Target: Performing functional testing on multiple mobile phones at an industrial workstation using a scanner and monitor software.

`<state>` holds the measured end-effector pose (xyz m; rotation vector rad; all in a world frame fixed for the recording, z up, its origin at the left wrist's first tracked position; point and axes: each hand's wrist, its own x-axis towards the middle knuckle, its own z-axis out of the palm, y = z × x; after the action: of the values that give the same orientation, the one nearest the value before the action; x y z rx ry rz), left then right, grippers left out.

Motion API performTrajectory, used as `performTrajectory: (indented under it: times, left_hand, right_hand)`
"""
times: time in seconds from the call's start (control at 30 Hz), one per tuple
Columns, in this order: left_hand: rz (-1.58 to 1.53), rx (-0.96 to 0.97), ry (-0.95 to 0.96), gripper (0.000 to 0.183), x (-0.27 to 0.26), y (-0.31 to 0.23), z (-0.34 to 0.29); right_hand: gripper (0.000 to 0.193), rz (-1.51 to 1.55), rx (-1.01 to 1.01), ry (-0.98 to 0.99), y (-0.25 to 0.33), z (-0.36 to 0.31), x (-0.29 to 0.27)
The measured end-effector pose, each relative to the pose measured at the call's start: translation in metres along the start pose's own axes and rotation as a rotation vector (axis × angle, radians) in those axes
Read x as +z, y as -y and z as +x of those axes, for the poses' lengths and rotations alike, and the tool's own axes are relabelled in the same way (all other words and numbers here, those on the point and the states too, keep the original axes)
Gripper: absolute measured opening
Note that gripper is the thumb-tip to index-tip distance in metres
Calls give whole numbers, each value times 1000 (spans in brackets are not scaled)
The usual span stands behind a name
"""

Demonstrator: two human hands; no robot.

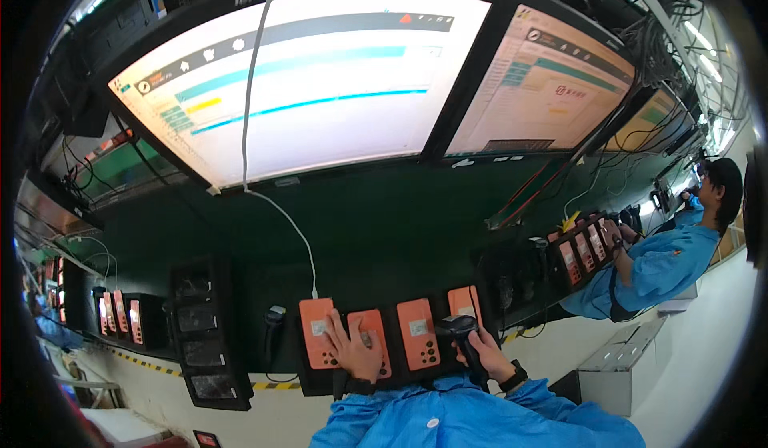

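Several orange phones lie back up in a black tray (320,382) in front of me, small labels on their backs. My left hand (358,355) lies with its fingers spread over the leftmost phone (315,338) and the second phone (377,320), partly covering both. A white cable (310,260) runs down to the top of the leftmost one. My right hand (490,354) is wrapped round the handle of a black barcode scanner (458,327), whose head points left. Beside the scanner is the third phone (414,320); the rightmost phone (462,300) is partly hidden behind the scanner's head.
Left of the tray stand another scanner (274,328) and a black tray with several compartments (210,350). A large monitor (320,120) and a second monitor (544,88) rise behind the green bench. A co-worker (664,248) at right handles another phone tray (582,250).
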<state>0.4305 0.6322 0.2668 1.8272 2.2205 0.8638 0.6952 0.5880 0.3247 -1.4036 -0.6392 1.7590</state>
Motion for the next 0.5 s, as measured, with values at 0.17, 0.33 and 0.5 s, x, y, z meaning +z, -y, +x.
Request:
performTrajectory:
  times: [0.17,0.33,0.5]
  left_hand:
    - [10,4,0,34,0,-1,3]
    - [23,46,-27,32,2,0,2]
    - [-202,137,5,27,-15,-23,2]
  right_hand:
    - [37,55,26,23,-5,1,12]
    - [34,28,43,59,-6,2,1]
    - [31,-41,-60,-6,18,4,-37]
